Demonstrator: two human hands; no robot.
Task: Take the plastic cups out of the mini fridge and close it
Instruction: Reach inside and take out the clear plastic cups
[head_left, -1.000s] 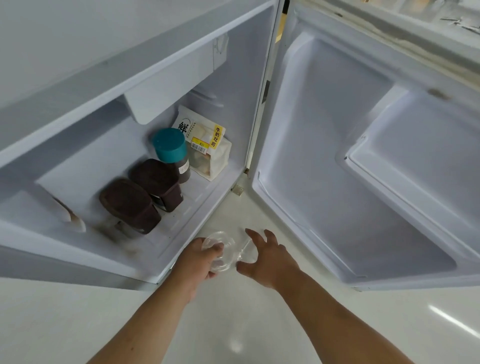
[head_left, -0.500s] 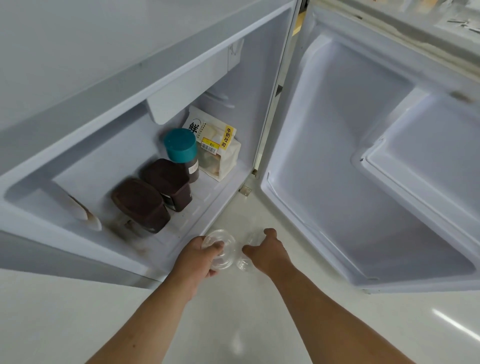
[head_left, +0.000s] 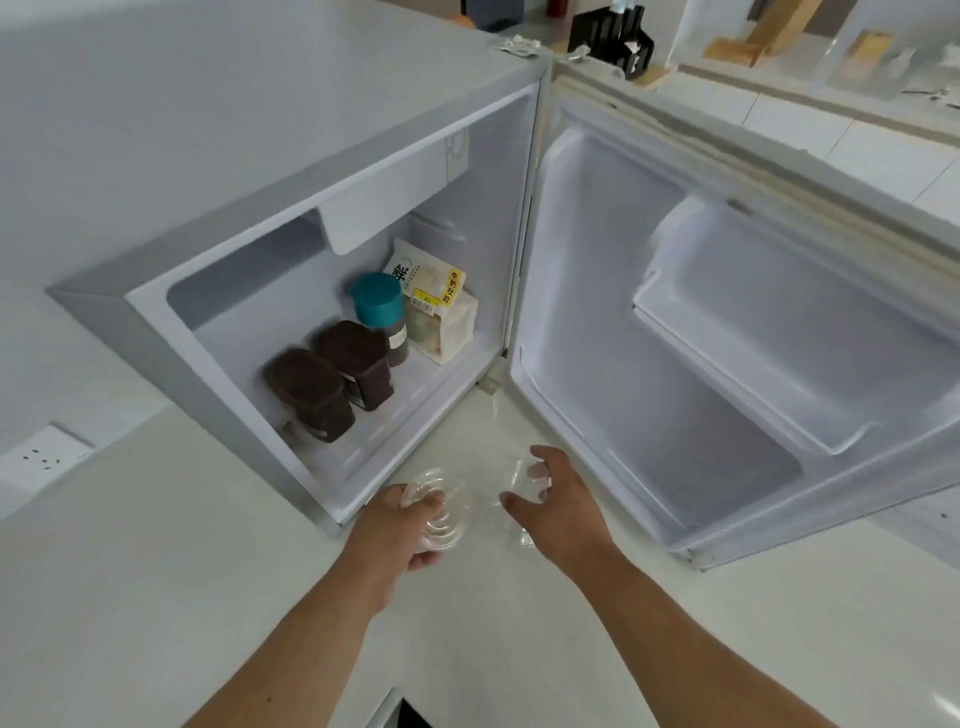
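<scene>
The grey mini fridge (head_left: 156, 338) stands on a pale counter with its door (head_left: 701, 364) swung wide to the right. Just in front of the fridge's opening, my left hand (head_left: 400, 530) is closed around a clear plastic cup (head_left: 447, 506), seen from above. To its right my right hand (head_left: 561, 504) wraps another clear plastic cup (head_left: 522, 480), which is hard to make out against the white counter. Both cups are outside the fridge, low over the counter.
Inside the fridge stand two brown jars (head_left: 332, 384), a teal-capped bottle (head_left: 379, 306) and a bread bag (head_left: 441, 312). A wall socket (head_left: 41, 457) sits at the left. A black holder (head_left: 613, 36) and boxes lie behind the fridge.
Both hands have drawn back a little from the fridge. My right hand, open a second ago, has closed around the second cup. The view has pulled back and up.
</scene>
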